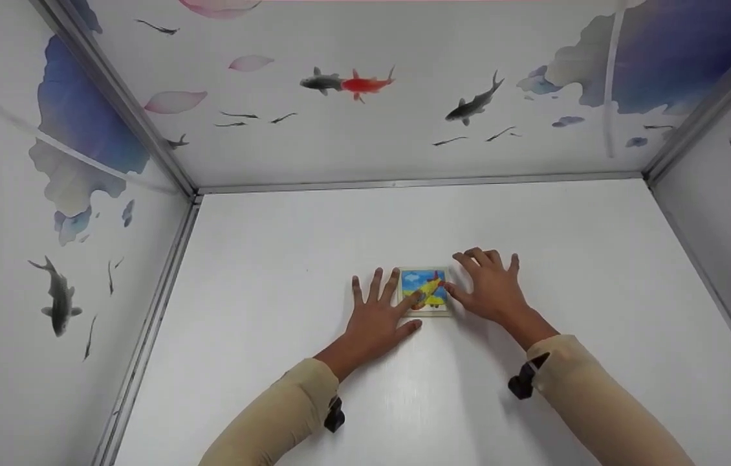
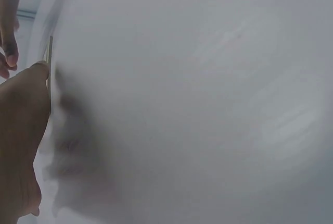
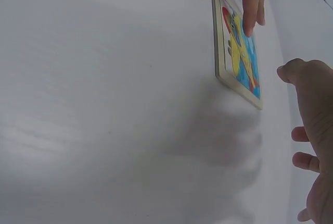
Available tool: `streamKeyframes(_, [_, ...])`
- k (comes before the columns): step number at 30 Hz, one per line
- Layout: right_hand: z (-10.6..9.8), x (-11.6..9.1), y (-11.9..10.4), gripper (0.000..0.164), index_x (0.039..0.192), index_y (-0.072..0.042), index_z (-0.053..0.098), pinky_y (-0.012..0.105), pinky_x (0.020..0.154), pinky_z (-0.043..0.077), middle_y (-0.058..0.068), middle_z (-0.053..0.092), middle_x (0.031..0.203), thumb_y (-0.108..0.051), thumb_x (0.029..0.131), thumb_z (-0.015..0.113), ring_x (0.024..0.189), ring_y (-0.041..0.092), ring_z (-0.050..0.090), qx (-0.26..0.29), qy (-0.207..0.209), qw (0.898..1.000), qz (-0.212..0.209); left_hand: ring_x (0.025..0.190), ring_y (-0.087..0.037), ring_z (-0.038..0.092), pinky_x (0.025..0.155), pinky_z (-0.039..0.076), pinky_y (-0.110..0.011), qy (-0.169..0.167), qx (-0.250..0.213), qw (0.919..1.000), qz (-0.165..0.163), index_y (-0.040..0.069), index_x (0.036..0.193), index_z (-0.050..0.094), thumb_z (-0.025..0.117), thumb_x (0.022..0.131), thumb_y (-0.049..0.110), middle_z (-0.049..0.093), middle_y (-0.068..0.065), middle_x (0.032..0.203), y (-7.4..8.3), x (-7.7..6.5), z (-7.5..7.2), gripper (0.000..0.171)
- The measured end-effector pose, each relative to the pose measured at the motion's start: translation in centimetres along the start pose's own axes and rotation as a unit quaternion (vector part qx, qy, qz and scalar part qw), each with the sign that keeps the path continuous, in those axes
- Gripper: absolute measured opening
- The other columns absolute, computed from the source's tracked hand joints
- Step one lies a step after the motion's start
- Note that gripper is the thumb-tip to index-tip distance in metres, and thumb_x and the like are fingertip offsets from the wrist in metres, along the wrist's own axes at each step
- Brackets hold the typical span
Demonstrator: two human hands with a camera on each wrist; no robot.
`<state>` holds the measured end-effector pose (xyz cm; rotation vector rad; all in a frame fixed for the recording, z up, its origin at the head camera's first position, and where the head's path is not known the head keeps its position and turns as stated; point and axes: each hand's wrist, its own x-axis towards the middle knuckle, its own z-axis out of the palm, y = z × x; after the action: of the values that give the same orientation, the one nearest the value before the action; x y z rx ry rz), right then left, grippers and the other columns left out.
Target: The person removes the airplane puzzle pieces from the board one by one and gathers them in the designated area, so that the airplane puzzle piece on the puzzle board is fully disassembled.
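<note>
A small square picture board (image 1: 433, 299) with a pale wooden rim lies flat on the white table; it shows a yellow airplane against blue sky and looks like a wooden puzzle. My left hand (image 1: 373, 323) has its fingers spread at the board's left side, with the index finger over the picture. In the left wrist view the board's edge (image 2: 50, 52) shows thinly beside the left hand (image 2: 23, 114). To the right, my right hand (image 1: 495, 291) hovers with parted, slightly bent fingers, its thumb near the board's right edge. The right wrist view shows a gap between that hand (image 3: 317, 99) and the board (image 3: 239, 57).
White panels painted with fish and petals enclose the table (image 1: 275, 239) at the back, left and right. A metal strip (image 1: 391, 184) runs along the table's back edge. Dark devices hang at both sleeve cuffs, one by the right sleeve (image 1: 572, 369).
</note>
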<state>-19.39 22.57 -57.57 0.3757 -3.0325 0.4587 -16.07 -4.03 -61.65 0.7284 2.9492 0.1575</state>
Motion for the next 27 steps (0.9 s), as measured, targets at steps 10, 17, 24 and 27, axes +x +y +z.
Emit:
streamKeyframes(10, [1.5, 0.7, -1.8, 0.058, 0.150, -0.013, 0.066, 0.092, 0.117, 0.026, 0.015, 0.065, 0.149, -0.048, 0.104, 0.074, 0.142, 0.046, 0.056, 0.002, -0.016, 0.999, -0.028, 0.172, -0.043, 0.019, 0.137, 0.022, -0.064, -0.001, -0.010, 0.9999, 0.009, 0.046, 0.171, 0.039, 0.037, 0.114, 0.068, 0.022, -0.014, 0.186, -0.1, 0.3, 0.4, 0.061])
streamKeyframes(17, [2.0, 1.3, -2.8, 0.050, 0.145, -0.012, 0.070, 0.090, 0.117, 0.031, 0.014, 0.068, 0.143, -0.041, 0.104, 0.076, 0.137, 0.044, 0.058, 0.013, -0.024, 0.999, -0.046, 0.173, -0.041, 0.018, 0.139, 0.025, -0.055, -0.009, -0.029, 0.9995, 0.005, 0.044, 0.171, 0.040, 0.034, 0.117, 0.063, 0.018, -0.016, 0.186, -0.2, 0.6, 0.8, 0.058])
streamKeyframes(24, [2.8, 1.9, -3.2, 0.042, 0.140, -0.012, 0.073, 0.089, 0.115, 0.034, 0.013, 0.068, 0.137, -0.036, 0.106, 0.076, 0.132, 0.043, 0.057, 0.033, -0.037, 0.996, -0.072, 0.172, -0.041, 0.022, 0.138, 0.027, -0.054, 0.002, -0.026, 0.9996, 0.003, 0.045, 0.172, 0.037, 0.031, 0.119, 0.056, 0.022, -0.017, 0.185, 0.0, 0.7, 0.9, 0.054])
streamKeyframes(27, [3.0, 2.3, -3.4, 0.040, 0.140, -0.012, 0.073, 0.088, 0.114, 0.035, 0.013, 0.067, 0.134, -0.034, 0.106, 0.075, 0.130, 0.042, 0.056, 0.038, -0.046, 0.995, -0.077, 0.171, -0.040, 0.024, 0.137, 0.027, -0.054, 0.008, -0.029, 0.9995, -0.002, 0.046, 0.172, 0.037, 0.030, 0.120, 0.053, 0.023, -0.016, 0.185, 0.1, 0.6, 1.0, 0.052])
